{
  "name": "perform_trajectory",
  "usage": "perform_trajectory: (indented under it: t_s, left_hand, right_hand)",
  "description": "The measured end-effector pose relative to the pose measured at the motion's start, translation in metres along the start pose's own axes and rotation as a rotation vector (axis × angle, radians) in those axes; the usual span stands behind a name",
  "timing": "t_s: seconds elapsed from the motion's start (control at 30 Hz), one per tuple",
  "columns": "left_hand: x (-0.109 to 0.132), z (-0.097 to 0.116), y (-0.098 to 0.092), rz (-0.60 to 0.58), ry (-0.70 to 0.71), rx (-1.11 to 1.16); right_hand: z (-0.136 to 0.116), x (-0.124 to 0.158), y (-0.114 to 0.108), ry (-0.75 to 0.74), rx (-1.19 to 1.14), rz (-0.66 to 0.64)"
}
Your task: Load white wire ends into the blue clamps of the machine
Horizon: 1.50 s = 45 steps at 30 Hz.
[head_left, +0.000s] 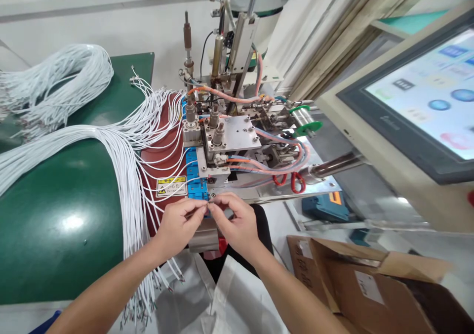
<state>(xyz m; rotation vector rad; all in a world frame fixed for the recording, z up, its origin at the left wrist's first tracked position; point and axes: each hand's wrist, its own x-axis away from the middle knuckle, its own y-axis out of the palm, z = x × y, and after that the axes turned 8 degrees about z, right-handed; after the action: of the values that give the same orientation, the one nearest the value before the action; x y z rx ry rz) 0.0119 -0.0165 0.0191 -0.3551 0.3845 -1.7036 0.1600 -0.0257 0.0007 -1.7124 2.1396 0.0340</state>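
Observation:
At the front of a row of blue clamp blocks (198, 188), my left hand (179, 223) and my right hand (239, 225) meet, thumb and forefinger pinched on each. Between their fingertips is the end of a white cable, its thin wires mostly covered by the fingers. More white cables (124, 176) fan out of a thick bundle on the left, and several run into the blue blocks. Loose cable ends with bared coloured wires hang below my left forearm. The metal machine (237, 136) stands just beyond my hands.
A green table (66, 230) carries another coiled cable bundle (74, 82). A warning label (171, 186) lies beside the blocks. On the machine sits a solder wire spool (305, 120). To the right are a touchscreen (425, 92) and, lower, an open cardboard box (355, 284).

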Motion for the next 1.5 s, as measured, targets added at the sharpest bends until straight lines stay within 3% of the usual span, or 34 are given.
perform_trajectory:
  t_s: [0.1,0.17,0.3,0.4,0.6,0.87,0.97,1.07,1.3,1.4,1.5]
  left_hand:
    - [-0.002,0.004,-0.004,-0.096,0.078,-0.084]
    - [-0.002,0.005,-0.004,-0.108,0.078,-0.083]
    - [0.002,0.002,0.003,0.033,0.02,-0.062]
    - [0.006,-0.002,0.009,0.104,-0.004,-0.028]
    - [0.009,-0.007,0.012,0.152,-0.058,0.064]
    - [0.006,-0.006,0.011,0.13,-0.109,0.107]
    - [0.006,-0.008,0.009,0.089,-0.102,0.087]
    - [0.006,-0.012,0.007,0.084,-0.106,0.046]
    - [0.003,-0.013,0.004,0.096,-0.067,-0.017]
    - [0.003,-0.012,0.004,0.102,-0.067,-0.014]
    - [0.003,-0.013,0.003,0.101,-0.089,-0.024]
  right_hand:
    - [-0.003,-0.009,-0.009,0.015,0.064,-0.181]
    - [-0.002,-0.011,-0.01,0.14,-0.004,-0.234]
    - [0.0,-0.004,0.002,0.478,-0.338,-0.089]
    - [-0.002,0.003,0.014,0.556,-0.435,0.026]
    - [-0.008,0.006,0.015,0.553,-0.392,0.055]
    - [0.007,0.009,0.005,0.259,-0.118,0.045]
    - [0.003,0.006,0.005,0.288,-0.157,0.072]
    - [-0.003,0.0,0.009,0.419,-0.208,0.046]
    - [0.002,-0.002,0.018,0.662,-0.558,0.094]
    - [0.004,0.001,0.019,0.637,-0.541,0.104]
    - [0.004,0.002,0.018,0.492,-0.344,0.142]
